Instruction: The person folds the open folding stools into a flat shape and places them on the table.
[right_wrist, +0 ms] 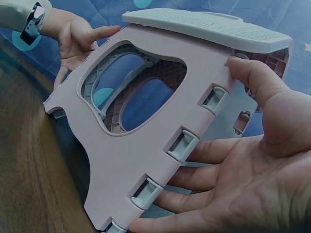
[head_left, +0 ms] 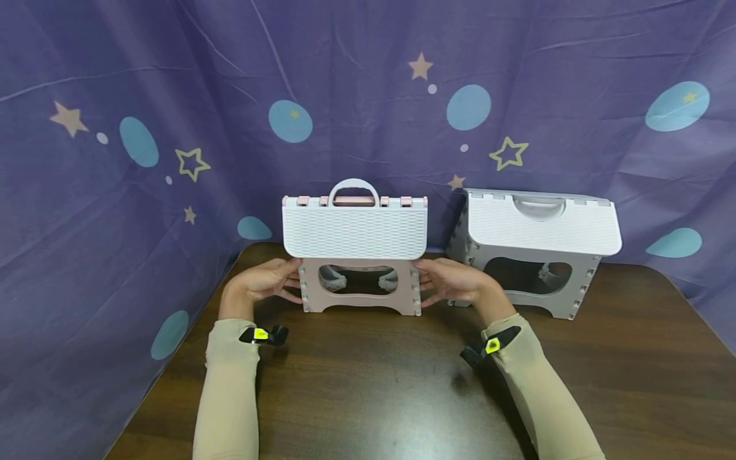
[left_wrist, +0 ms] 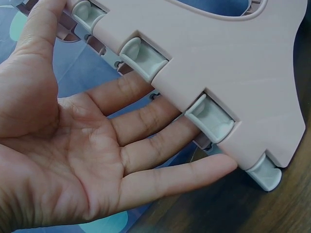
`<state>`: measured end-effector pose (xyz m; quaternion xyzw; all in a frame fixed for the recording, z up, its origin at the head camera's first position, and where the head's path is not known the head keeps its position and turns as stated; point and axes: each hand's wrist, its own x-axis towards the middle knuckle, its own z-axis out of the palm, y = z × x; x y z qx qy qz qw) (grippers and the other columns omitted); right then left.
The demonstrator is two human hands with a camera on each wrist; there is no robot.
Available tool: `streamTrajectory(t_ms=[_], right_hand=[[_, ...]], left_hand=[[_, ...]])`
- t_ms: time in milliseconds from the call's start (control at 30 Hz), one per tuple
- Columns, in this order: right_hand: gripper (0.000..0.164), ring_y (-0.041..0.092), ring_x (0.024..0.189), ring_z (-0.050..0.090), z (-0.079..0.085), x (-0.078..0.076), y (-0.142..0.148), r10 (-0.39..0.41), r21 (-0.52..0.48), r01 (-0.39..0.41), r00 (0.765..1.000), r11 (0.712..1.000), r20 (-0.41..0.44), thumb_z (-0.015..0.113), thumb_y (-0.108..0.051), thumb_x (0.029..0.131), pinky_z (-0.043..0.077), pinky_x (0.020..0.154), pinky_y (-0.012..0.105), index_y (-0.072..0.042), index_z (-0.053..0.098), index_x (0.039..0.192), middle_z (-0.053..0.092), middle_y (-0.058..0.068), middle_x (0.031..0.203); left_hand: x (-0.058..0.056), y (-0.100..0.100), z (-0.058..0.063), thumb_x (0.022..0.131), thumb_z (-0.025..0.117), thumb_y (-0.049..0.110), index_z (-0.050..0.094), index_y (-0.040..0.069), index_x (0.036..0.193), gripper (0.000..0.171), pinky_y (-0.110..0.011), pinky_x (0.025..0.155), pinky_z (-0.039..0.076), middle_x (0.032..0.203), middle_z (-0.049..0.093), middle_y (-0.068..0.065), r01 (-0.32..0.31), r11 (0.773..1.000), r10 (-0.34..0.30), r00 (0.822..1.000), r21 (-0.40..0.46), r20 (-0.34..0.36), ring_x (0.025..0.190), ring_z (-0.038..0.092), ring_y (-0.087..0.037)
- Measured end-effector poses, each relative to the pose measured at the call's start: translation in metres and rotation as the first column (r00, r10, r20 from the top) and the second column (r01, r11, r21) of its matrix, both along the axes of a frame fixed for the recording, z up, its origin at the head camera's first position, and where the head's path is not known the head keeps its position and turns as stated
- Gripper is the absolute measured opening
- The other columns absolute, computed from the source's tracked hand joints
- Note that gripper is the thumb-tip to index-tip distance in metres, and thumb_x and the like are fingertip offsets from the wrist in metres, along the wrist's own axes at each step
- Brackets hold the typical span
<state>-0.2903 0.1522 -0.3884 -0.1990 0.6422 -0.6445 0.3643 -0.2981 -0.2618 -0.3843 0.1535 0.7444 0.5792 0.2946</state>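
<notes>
A pink-and-white folding step stool [head_left: 355, 233] stands on the table, its textured white top half sloping toward me and its handle [head_left: 354, 184] raised at the peak. The front leg panel [right_wrist: 121, 145] has a large oval cutout. My left hand [head_left: 267, 280] touches the stool's left side, with extended fingers [left_wrist: 150, 145] along the hinged edge, some passing behind it. On the opposite side, my right hand [head_left: 451, 281] rests its thumb near the panel's upper corner. Its fairly straight fingers reach past the hinge clips [right_wrist: 183, 145], tips partly hidden.
A grey-and-white folding stool [head_left: 543, 223] stands close to the right of my right hand, its top also sloped. Behind both stools hangs a purple patterned curtain [head_left: 368, 115]. The brown wooden table [head_left: 368, 383] extends in front.
</notes>
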Motion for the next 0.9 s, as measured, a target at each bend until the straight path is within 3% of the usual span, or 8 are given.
streamTrajectory(t_ms=[433, 900], right_hand=[[0.052, 0.028, 0.117, 0.061, -0.0014, -0.0007, 0.0004, 0.004, -0.001, -0.004, 1.000, 1.000, -0.003, 0.043, -0.041, 0.108, 0.044, 0.108, 0.067, 0.003, 0.048, 0.136, 0.067, 0.010, 0.125], [0.049, 0.027, 0.115, 0.062, -0.0010, -0.0002, 0.0006, 0.005, -0.007, -0.005, 1.000, 1.000, 0.005, 0.045, -0.041, 0.108, 0.045, 0.107, 0.066, 0.001, 0.051, 0.132, 0.069, 0.008, 0.121]], left_hand=[[-0.0005, -0.0002, -0.0009, 0.101, 0.043, 0.064, 0.041, -0.013, 0.143, 0.087, -0.061, 0.099, 0.054, 0.120, 0.070, -0.006, 0.010, 1.000, -0.010, 1.000, -0.013, -0.015, 0.113, 0.066, -0.026], [-0.0007, -0.0008, -0.0015, 0.100, 0.045, 0.065, 0.044, -0.011, 0.141, 0.086, -0.062, 0.100, 0.053, 0.118, 0.070, -0.004, 0.011, 1.000, -0.011, 1.000, -0.010, -0.009, 0.111, 0.067, -0.026]])
